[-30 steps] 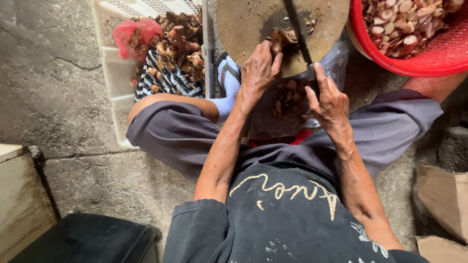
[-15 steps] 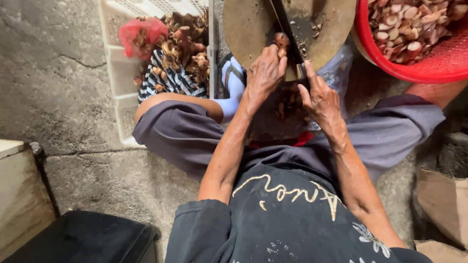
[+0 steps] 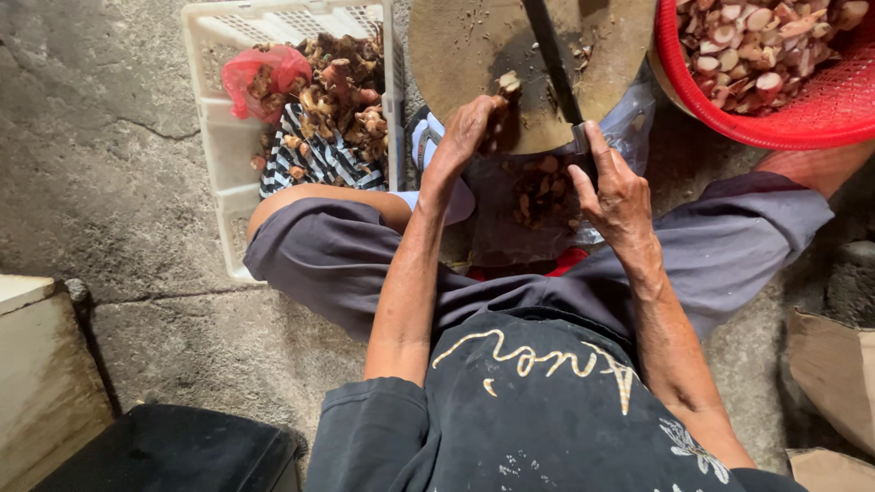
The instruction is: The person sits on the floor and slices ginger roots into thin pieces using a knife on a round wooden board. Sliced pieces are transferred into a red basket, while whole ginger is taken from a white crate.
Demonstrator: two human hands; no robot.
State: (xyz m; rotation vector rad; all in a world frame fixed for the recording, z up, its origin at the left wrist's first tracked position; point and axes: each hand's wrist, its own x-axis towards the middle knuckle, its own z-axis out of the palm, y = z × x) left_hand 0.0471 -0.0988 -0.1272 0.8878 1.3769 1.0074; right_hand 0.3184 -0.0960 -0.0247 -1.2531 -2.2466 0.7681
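A round wooden chopping block (image 3: 465, 46) lies on the ground in front of me. My left hand (image 3: 465, 137) pins a small brown root piece (image 3: 507, 84) against the block's near edge. My right hand (image 3: 615, 187) grips the handle of a dark knife (image 3: 552, 55) whose blade lies across the block, beside the root piece. Between my knees a clear plastic bag (image 3: 538, 196) holds more brown root pieces.
A white plastic crate (image 3: 214, 118) at the left holds unpeeled roots, a red net bag (image 3: 264, 73) and striped cloth. A red basket (image 3: 820, 114) at the top right contains several cut slices. A black box (image 3: 155, 451) and a pale slab (image 3: 36, 364) sit at lower left on the concrete floor.
The knife blade has swung from a steep tilt down to lie across the block. My left hand has slid slightly left along the block's edge, still on the root piece.
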